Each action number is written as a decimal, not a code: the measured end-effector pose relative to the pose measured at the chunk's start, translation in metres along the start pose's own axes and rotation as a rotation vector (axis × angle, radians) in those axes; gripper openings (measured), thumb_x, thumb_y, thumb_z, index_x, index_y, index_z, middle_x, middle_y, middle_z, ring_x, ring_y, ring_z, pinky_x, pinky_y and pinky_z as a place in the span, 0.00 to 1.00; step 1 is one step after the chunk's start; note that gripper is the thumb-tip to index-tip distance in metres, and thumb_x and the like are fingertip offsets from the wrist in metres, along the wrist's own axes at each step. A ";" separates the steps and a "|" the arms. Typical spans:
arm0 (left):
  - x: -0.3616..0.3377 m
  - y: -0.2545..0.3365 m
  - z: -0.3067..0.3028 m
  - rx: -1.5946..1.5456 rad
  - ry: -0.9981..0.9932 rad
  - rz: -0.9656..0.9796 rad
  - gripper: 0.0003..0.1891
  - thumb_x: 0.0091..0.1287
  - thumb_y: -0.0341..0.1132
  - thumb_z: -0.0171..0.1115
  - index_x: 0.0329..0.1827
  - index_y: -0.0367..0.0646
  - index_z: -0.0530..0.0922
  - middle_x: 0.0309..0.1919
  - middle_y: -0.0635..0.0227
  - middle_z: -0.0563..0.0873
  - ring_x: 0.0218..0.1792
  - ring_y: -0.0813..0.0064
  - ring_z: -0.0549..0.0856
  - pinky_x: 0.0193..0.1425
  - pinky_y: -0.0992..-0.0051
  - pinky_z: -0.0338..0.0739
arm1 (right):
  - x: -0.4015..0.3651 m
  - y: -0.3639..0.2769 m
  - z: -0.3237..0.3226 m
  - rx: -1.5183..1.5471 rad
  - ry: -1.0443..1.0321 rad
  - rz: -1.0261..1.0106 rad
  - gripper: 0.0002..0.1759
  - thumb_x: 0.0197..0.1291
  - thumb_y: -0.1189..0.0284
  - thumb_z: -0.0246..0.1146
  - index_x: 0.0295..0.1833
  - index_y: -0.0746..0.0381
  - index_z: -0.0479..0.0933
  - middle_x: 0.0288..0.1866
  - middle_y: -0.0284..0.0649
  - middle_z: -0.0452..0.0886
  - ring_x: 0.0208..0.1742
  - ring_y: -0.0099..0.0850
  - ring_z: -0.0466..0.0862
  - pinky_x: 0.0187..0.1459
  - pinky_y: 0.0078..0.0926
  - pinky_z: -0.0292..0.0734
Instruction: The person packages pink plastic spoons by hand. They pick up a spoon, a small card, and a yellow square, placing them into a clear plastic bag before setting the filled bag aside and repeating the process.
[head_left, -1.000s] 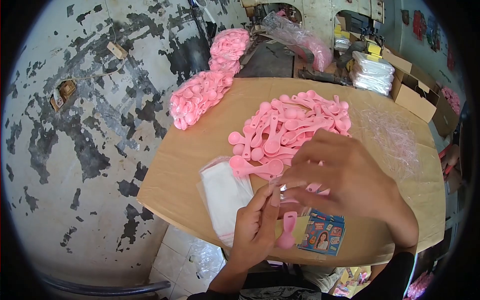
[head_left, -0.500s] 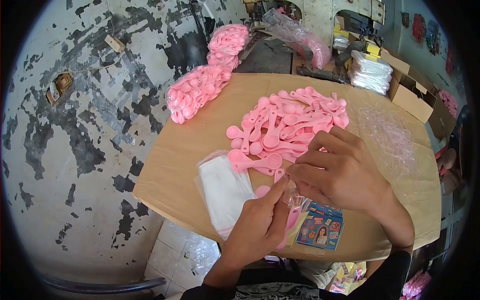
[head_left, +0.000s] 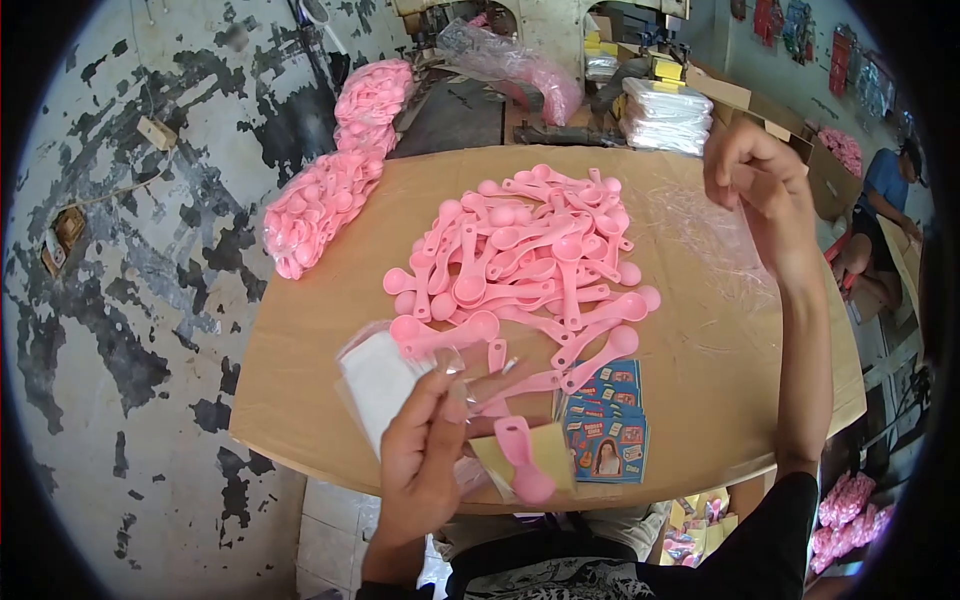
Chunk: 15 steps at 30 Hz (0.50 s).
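My left hand [head_left: 425, 455] pinches the top of a clear plastic bag near the table's front edge. A pink spoon [head_left: 520, 462] and a yellowish card [head_left: 552, 455] hang at the bag, just right of my fingers. My right hand [head_left: 765, 190] is raised at the right with its fingers curled together, above thin clear strips [head_left: 700, 235]; whatever it holds is too small to tell. A large heap of pink spoons [head_left: 530, 250] lies mid-table. Beside my left hand is a stack of white bags [head_left: 385, 375]. Blue printed cards [head_left: 607, 445] lie right of the spoon.
Bagged pink spoons [head_left: 322, 205] lie at the table's left edge. Behind the brown-covered table [head_left: 290, 370] are a machine [head_left: 550, 40], packs of clear bags [head_left: 665, 115] and cardboard boxes [head_left: 835, 185]. Another person [head_left: 885, 190] sits at the far right.
My right hand has moved away from my left, up and to the right. My left hand has shifted left with the bag, and the view has turned to the right.
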<state>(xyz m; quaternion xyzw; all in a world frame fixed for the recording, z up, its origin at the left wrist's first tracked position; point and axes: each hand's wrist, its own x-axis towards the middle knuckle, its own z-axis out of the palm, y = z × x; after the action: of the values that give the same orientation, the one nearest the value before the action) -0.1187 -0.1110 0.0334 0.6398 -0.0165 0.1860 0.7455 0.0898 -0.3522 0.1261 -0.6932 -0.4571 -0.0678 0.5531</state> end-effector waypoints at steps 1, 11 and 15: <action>0.002 0.005 -0.005 0.022 -0.054 -0.040 0.21 0.78 0.34 0.40 0.69 0.30 0.62 0.58 0.45 0.76 0.56 0.57 0.81 0.51 0.68 0.83 | -0.002 0.022 -0.014 0.061 -0.077 0.112 0.06 0.55 0.81 0.55 0.36 0.65 0.77 0.29 0.33 0.78 0.30 0.20 0.76 0.34 0.18 0.70; 0.077 0.020 -0.019 0.115 -0.510 -0.099 0.20 0.79 0.34 0.37 0.70 0.36 0.62 0.65 0.58 0.72 0.67 0.68 0.72 0.65 0.71 0.73 | -0.022 0.020 0.013 -0.093 -0.031 0.201 0.15 0.64 0.77 0.58 0.55 0.65 0.78 0.38 0.38 0.84 0.40 0.25 0.81 0.45 0.23 0.75; 0.107 0.003 -0.006 -0.006 -0.557 0.042 0.20 0.79 0.35 0.39 0.70 0.36 0.62 0.67 0.56 0.70 0.68 0.66 0.71 0.65 0.74 0.72 | -0.015 -0.011 0.084 -0.057 -0.309 0.256 0.13 0.63 0.73 0.65 0.52 0.65 0.79 0.34 0.32 0.83 0.36 0.18 0.81 0.39 0.17 0.76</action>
<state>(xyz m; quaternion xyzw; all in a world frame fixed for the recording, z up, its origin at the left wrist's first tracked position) -0.0212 -0.0771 0.0629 0.6634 -0.2349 0.0183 0.7102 0.0392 -0.2912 0.0929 -0.7632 -0.4424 0.0975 0.4608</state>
